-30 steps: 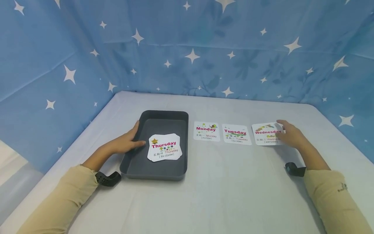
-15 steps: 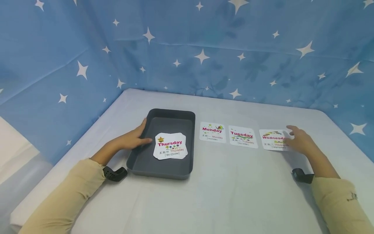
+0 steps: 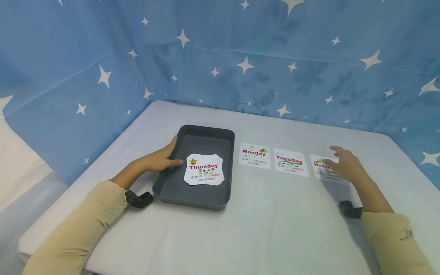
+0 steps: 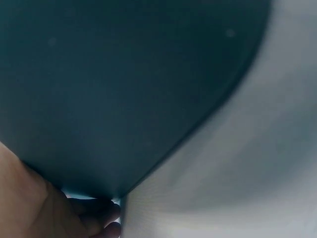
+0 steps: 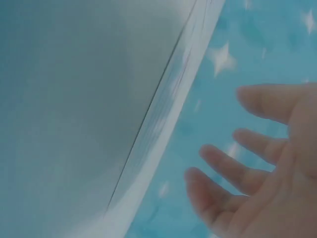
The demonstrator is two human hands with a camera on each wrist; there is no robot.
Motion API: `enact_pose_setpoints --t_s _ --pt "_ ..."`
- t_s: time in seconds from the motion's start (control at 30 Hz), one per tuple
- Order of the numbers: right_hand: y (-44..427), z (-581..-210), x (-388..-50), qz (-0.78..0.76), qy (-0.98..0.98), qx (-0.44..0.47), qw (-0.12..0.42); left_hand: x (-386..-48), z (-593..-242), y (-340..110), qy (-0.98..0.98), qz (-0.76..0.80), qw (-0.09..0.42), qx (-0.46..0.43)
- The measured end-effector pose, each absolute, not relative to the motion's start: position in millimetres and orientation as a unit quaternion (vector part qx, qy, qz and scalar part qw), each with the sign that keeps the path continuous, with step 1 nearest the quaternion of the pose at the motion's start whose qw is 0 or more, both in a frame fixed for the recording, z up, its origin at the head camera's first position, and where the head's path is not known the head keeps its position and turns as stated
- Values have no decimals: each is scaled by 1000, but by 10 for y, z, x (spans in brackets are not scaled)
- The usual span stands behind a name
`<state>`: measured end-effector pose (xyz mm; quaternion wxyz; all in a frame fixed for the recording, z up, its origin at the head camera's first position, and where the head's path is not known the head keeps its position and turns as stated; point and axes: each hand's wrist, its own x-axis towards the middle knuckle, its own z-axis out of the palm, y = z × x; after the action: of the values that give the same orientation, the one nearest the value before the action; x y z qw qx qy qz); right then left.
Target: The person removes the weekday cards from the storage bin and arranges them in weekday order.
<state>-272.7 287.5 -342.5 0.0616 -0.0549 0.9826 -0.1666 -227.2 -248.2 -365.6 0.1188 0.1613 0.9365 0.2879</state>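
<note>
My left hand (image 3: 159, 158) grips the left wall of a dark grey tray (image 3: 197, 194), thumb over the rim on the inside, fingers outside. In the left wrist view, the tray (image 4: 124, 89) fills the upper left above the curled fingers (image 4: 101, 215). A stack of white cards (image 3: 205, 170) lies in the tray, "Thursday" uppermost. My right hand (image 3: 345, 166) hovers over the "Wednesday" card (image 3: 319, 169), hiding its right part. Nothing is in its spread, slightly bent fingers (image 5: 225, 171), which stand apart from the cards in the right wrist view.
Right of the tray, a "Monday" card (image 3: 254, 156) and a "Tuesday" card (image 3: 290, 162) lie face up in a row with "Wednesday". A white cloth (image 3: 275, 221) covers the table. Blue star-printed curtains (image 3: 261, 57) hang behind and to the left.
My right hand has come up off the "Wednesday" card and moved slightly left over it. The left hand keeps its place on the tray. The head view has shifted a little.
</note>
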Motion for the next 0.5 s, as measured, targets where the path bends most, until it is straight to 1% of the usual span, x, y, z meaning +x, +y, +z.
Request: enact_pose_setpoints --t_s 0.37,0.5 --pt "1251 -3373 -2803 -186 951 -246 37 -2296 -3636 -2488 935 298 114 156" --pt "741 -3351 -2744 -175 942 -285 35 -2284 -3643 -2483 936 293 120 152"
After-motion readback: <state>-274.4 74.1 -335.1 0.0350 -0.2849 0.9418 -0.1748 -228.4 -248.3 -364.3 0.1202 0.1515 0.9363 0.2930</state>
